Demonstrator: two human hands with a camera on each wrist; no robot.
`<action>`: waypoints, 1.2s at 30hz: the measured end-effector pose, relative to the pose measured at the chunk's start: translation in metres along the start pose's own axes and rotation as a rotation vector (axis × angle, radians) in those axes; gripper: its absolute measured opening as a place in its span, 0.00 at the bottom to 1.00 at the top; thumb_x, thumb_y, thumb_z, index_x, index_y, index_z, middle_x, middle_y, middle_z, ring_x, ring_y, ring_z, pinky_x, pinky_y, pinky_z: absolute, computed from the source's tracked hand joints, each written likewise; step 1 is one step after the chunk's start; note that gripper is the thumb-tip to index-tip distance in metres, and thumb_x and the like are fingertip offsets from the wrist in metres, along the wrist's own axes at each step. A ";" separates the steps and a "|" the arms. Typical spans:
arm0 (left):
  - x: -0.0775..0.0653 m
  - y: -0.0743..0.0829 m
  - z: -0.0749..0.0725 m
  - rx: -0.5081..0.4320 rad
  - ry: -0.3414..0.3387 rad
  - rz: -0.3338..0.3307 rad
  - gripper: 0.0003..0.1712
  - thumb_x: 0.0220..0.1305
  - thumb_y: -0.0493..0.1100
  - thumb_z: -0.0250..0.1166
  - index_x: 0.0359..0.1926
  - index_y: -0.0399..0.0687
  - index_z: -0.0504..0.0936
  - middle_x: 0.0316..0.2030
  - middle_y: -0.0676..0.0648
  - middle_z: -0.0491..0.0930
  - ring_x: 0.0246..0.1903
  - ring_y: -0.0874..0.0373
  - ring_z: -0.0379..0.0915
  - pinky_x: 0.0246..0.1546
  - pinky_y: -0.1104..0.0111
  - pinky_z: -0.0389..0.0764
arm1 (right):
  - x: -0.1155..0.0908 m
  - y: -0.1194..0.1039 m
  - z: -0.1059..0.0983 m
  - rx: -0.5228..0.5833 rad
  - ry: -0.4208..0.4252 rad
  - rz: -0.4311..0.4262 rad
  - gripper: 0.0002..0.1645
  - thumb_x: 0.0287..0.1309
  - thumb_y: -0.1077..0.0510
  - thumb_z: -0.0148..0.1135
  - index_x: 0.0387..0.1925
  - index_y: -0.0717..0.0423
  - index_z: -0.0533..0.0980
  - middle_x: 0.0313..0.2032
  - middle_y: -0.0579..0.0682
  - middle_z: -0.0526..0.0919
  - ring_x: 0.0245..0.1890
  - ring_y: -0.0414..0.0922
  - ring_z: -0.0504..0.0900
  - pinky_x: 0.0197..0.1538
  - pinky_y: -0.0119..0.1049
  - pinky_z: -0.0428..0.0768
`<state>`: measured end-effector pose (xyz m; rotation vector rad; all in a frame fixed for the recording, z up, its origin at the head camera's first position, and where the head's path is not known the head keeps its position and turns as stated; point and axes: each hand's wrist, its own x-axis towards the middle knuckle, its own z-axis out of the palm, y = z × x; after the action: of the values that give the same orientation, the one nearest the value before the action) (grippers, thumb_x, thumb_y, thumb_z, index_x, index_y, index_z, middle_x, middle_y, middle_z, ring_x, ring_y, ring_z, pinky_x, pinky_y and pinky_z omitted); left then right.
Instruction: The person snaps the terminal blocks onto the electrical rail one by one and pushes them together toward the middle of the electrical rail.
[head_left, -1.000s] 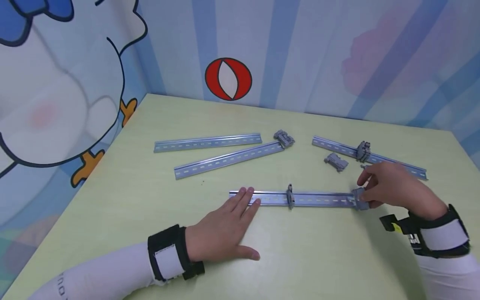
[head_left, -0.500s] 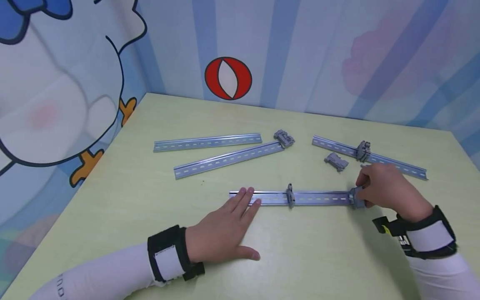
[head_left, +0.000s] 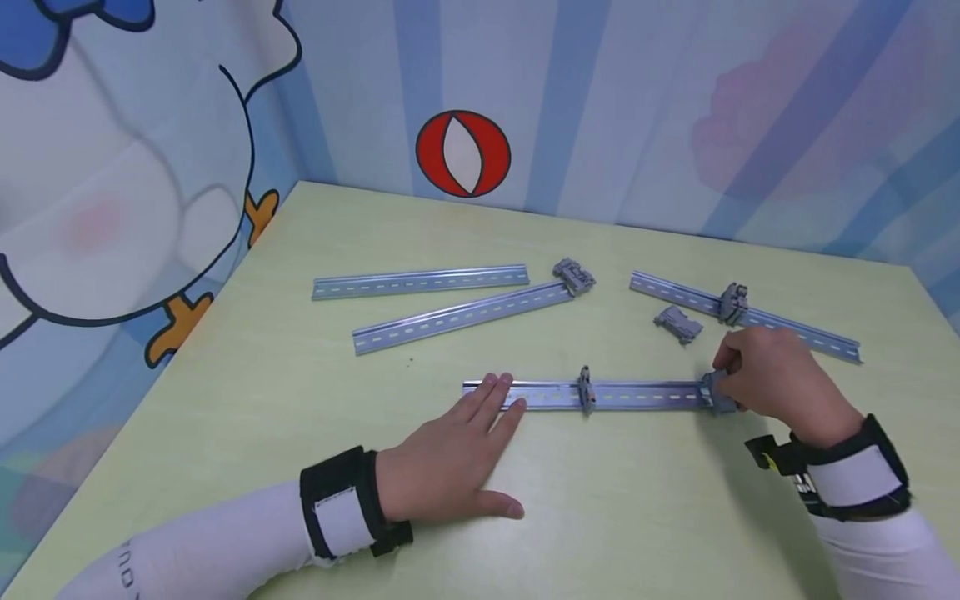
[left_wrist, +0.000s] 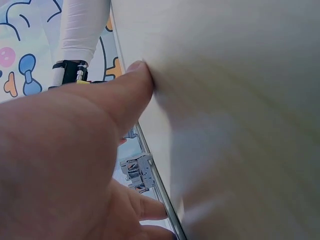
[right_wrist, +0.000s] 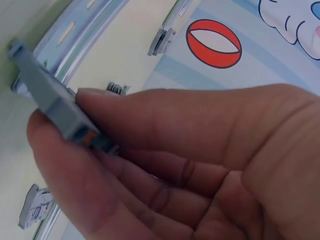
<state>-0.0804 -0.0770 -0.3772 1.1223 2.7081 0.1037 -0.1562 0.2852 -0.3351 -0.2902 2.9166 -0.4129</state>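
Pinching the probably light, stiff grey block (right_wrist: 57,109) sensibly by its flat sides, the right hand (head_left: 787,379) is at the right end of the metal rail (head_left: 637,396), the left hand (head_left: 448,460) straight-fingered on the left.

This looks like a children's playroom corner serving as a workbench; what building it belongs to cannot be told. Along the far edge of the flat, pale yellow-green table (head_left: 637,492) stands a light-blue wall with darker blue stripes (head_left: 645,108), printed with a red ball with a white middle panel (head_left: 462,154). Beyond the table's left edge, a bluish side wall (head_left: 97,404) carries a big, white, round-bodied cartoon figure with orange feet (head_left: 120,192). On the table, slotted silver metal rails (head_left: 420,282) and small grey plastic blocks (head_left: 678,323) resemble workshop hardware.
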 end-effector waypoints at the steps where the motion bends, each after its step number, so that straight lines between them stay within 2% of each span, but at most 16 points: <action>1: 0.000 0.000 0.000 0.002 0.000 -0.001 0.61 0.59 0.77 0.53 0.76 0.40 0.46 0.76 0.35 0.34 0.76 0.43 0.29 0.73 0.58 0.46 | 0.000 0.000 0.000 -0.006 0.004 -0.004 0.07 0.45 0.67 0.66 0.31 0.66 0.80 0.23 0.49 0.81 0.18 0.41 0.76 0.24 0.38 0.75; 9: 0.001 0.002 0.000 0.013 -0.008 -0.008 0.61 0.58 0.77 0.53 0.76 0.40 0.47 0.76 0.36 0.35 0.76 0.44 0.30 0.73 0.58 0.46 | 0.001 0.001 0.001 -0.041 0.036 -0.032 0.06 0.44 0.68 0.64 0.28 0.65 0.80 0.24 0.50 0.80 0.20 0.43 0.74 0.24 0.38 0.74; 14: 0.001 0.003 -0.001 0.013 -0.011 -0.007 0.61 0.58 0.77 0.53 0.76 0.40 0.47 0.76 0.36 0.34 0.76 0.44 0.30 0.73 0.58 0.46 | 0.002 0.000 0.002 -0.048 0.051 -0.050 0.03 0.42 0.69 0.63 0.25 0.64 0.80 0.21 0.49 0.78 0.18 0.43 0.73 0.22 0.37 0.72; 19: 0.001 0.002 0.000 0.011 -0.003 -0.001 0.61 0.59 0.77 0.52 0.76 0.39 0.46 0.76 0.35 0.34 0.75 0.43 0.30 0.73 0.57 0.46 | 0.003 -0.001 0.001 -0.024 0.037 -0.031 0.01 0.44 0.69 0.62 0.23 0.64 0.80 0.19 0.48 0.78 0.16 0.42 0.74 0.22 0.37 0.72; 25: 0.000 0.000 -0.001 0.008 -0.004 0.003 0.61 0.59 0.77 0.53 0.76 0.39 0.46 0.76 0.35 0.34 0.75 0.42 0.30 0.73 0.57 0.46 | 0.008 -0.004 0.001 0.022 0.009 -0.019 0.05 0.45 0.70 0.60 0.22 0.61 0.80 0.19 0.48 0.78 0.15 0.43 0.74 0.22 0.37 0.71; 31: 0.000 0.002 -0.001 -0.018 -0.007 0.007 0.60 0.59 0.76 0.54 0.76 0.38 0.47 0.76 0.34 0.34 0.75 0.42 0.30 0.73 0.57 0.46 | 0.010 -0.006 -0.001 0.022 -0.018 -0.006 0.05 0.45 0.72 0.61 0.24 0.62 0.80 0.23 0.50 0.80 0.18 0.43 0.75 0.25 0.38 0.74; 36: 0.001 0.002 -0.002 -0.003 -0.004 0.008 0.60 0.60 0.76 0.53 0.76 0.38 0.47 0.76 0.34 0.34 0.75 0.42 0.30 0.73 0.57 0.46 | 0.010 -0.008 -0.002 0.014 -0.007 -0.004 0.06 0.44 0.73 0.60 0.23 0.61 0.80 0.23 0.51 0.79 0.18 0.44 0.74 0.24 0.38 0.73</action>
<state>-0.0800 -0.0746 -0.3754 1.1312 2.6994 0.1069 -0.1650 0.2757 -0.3322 -0.2943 2.9055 -0.4316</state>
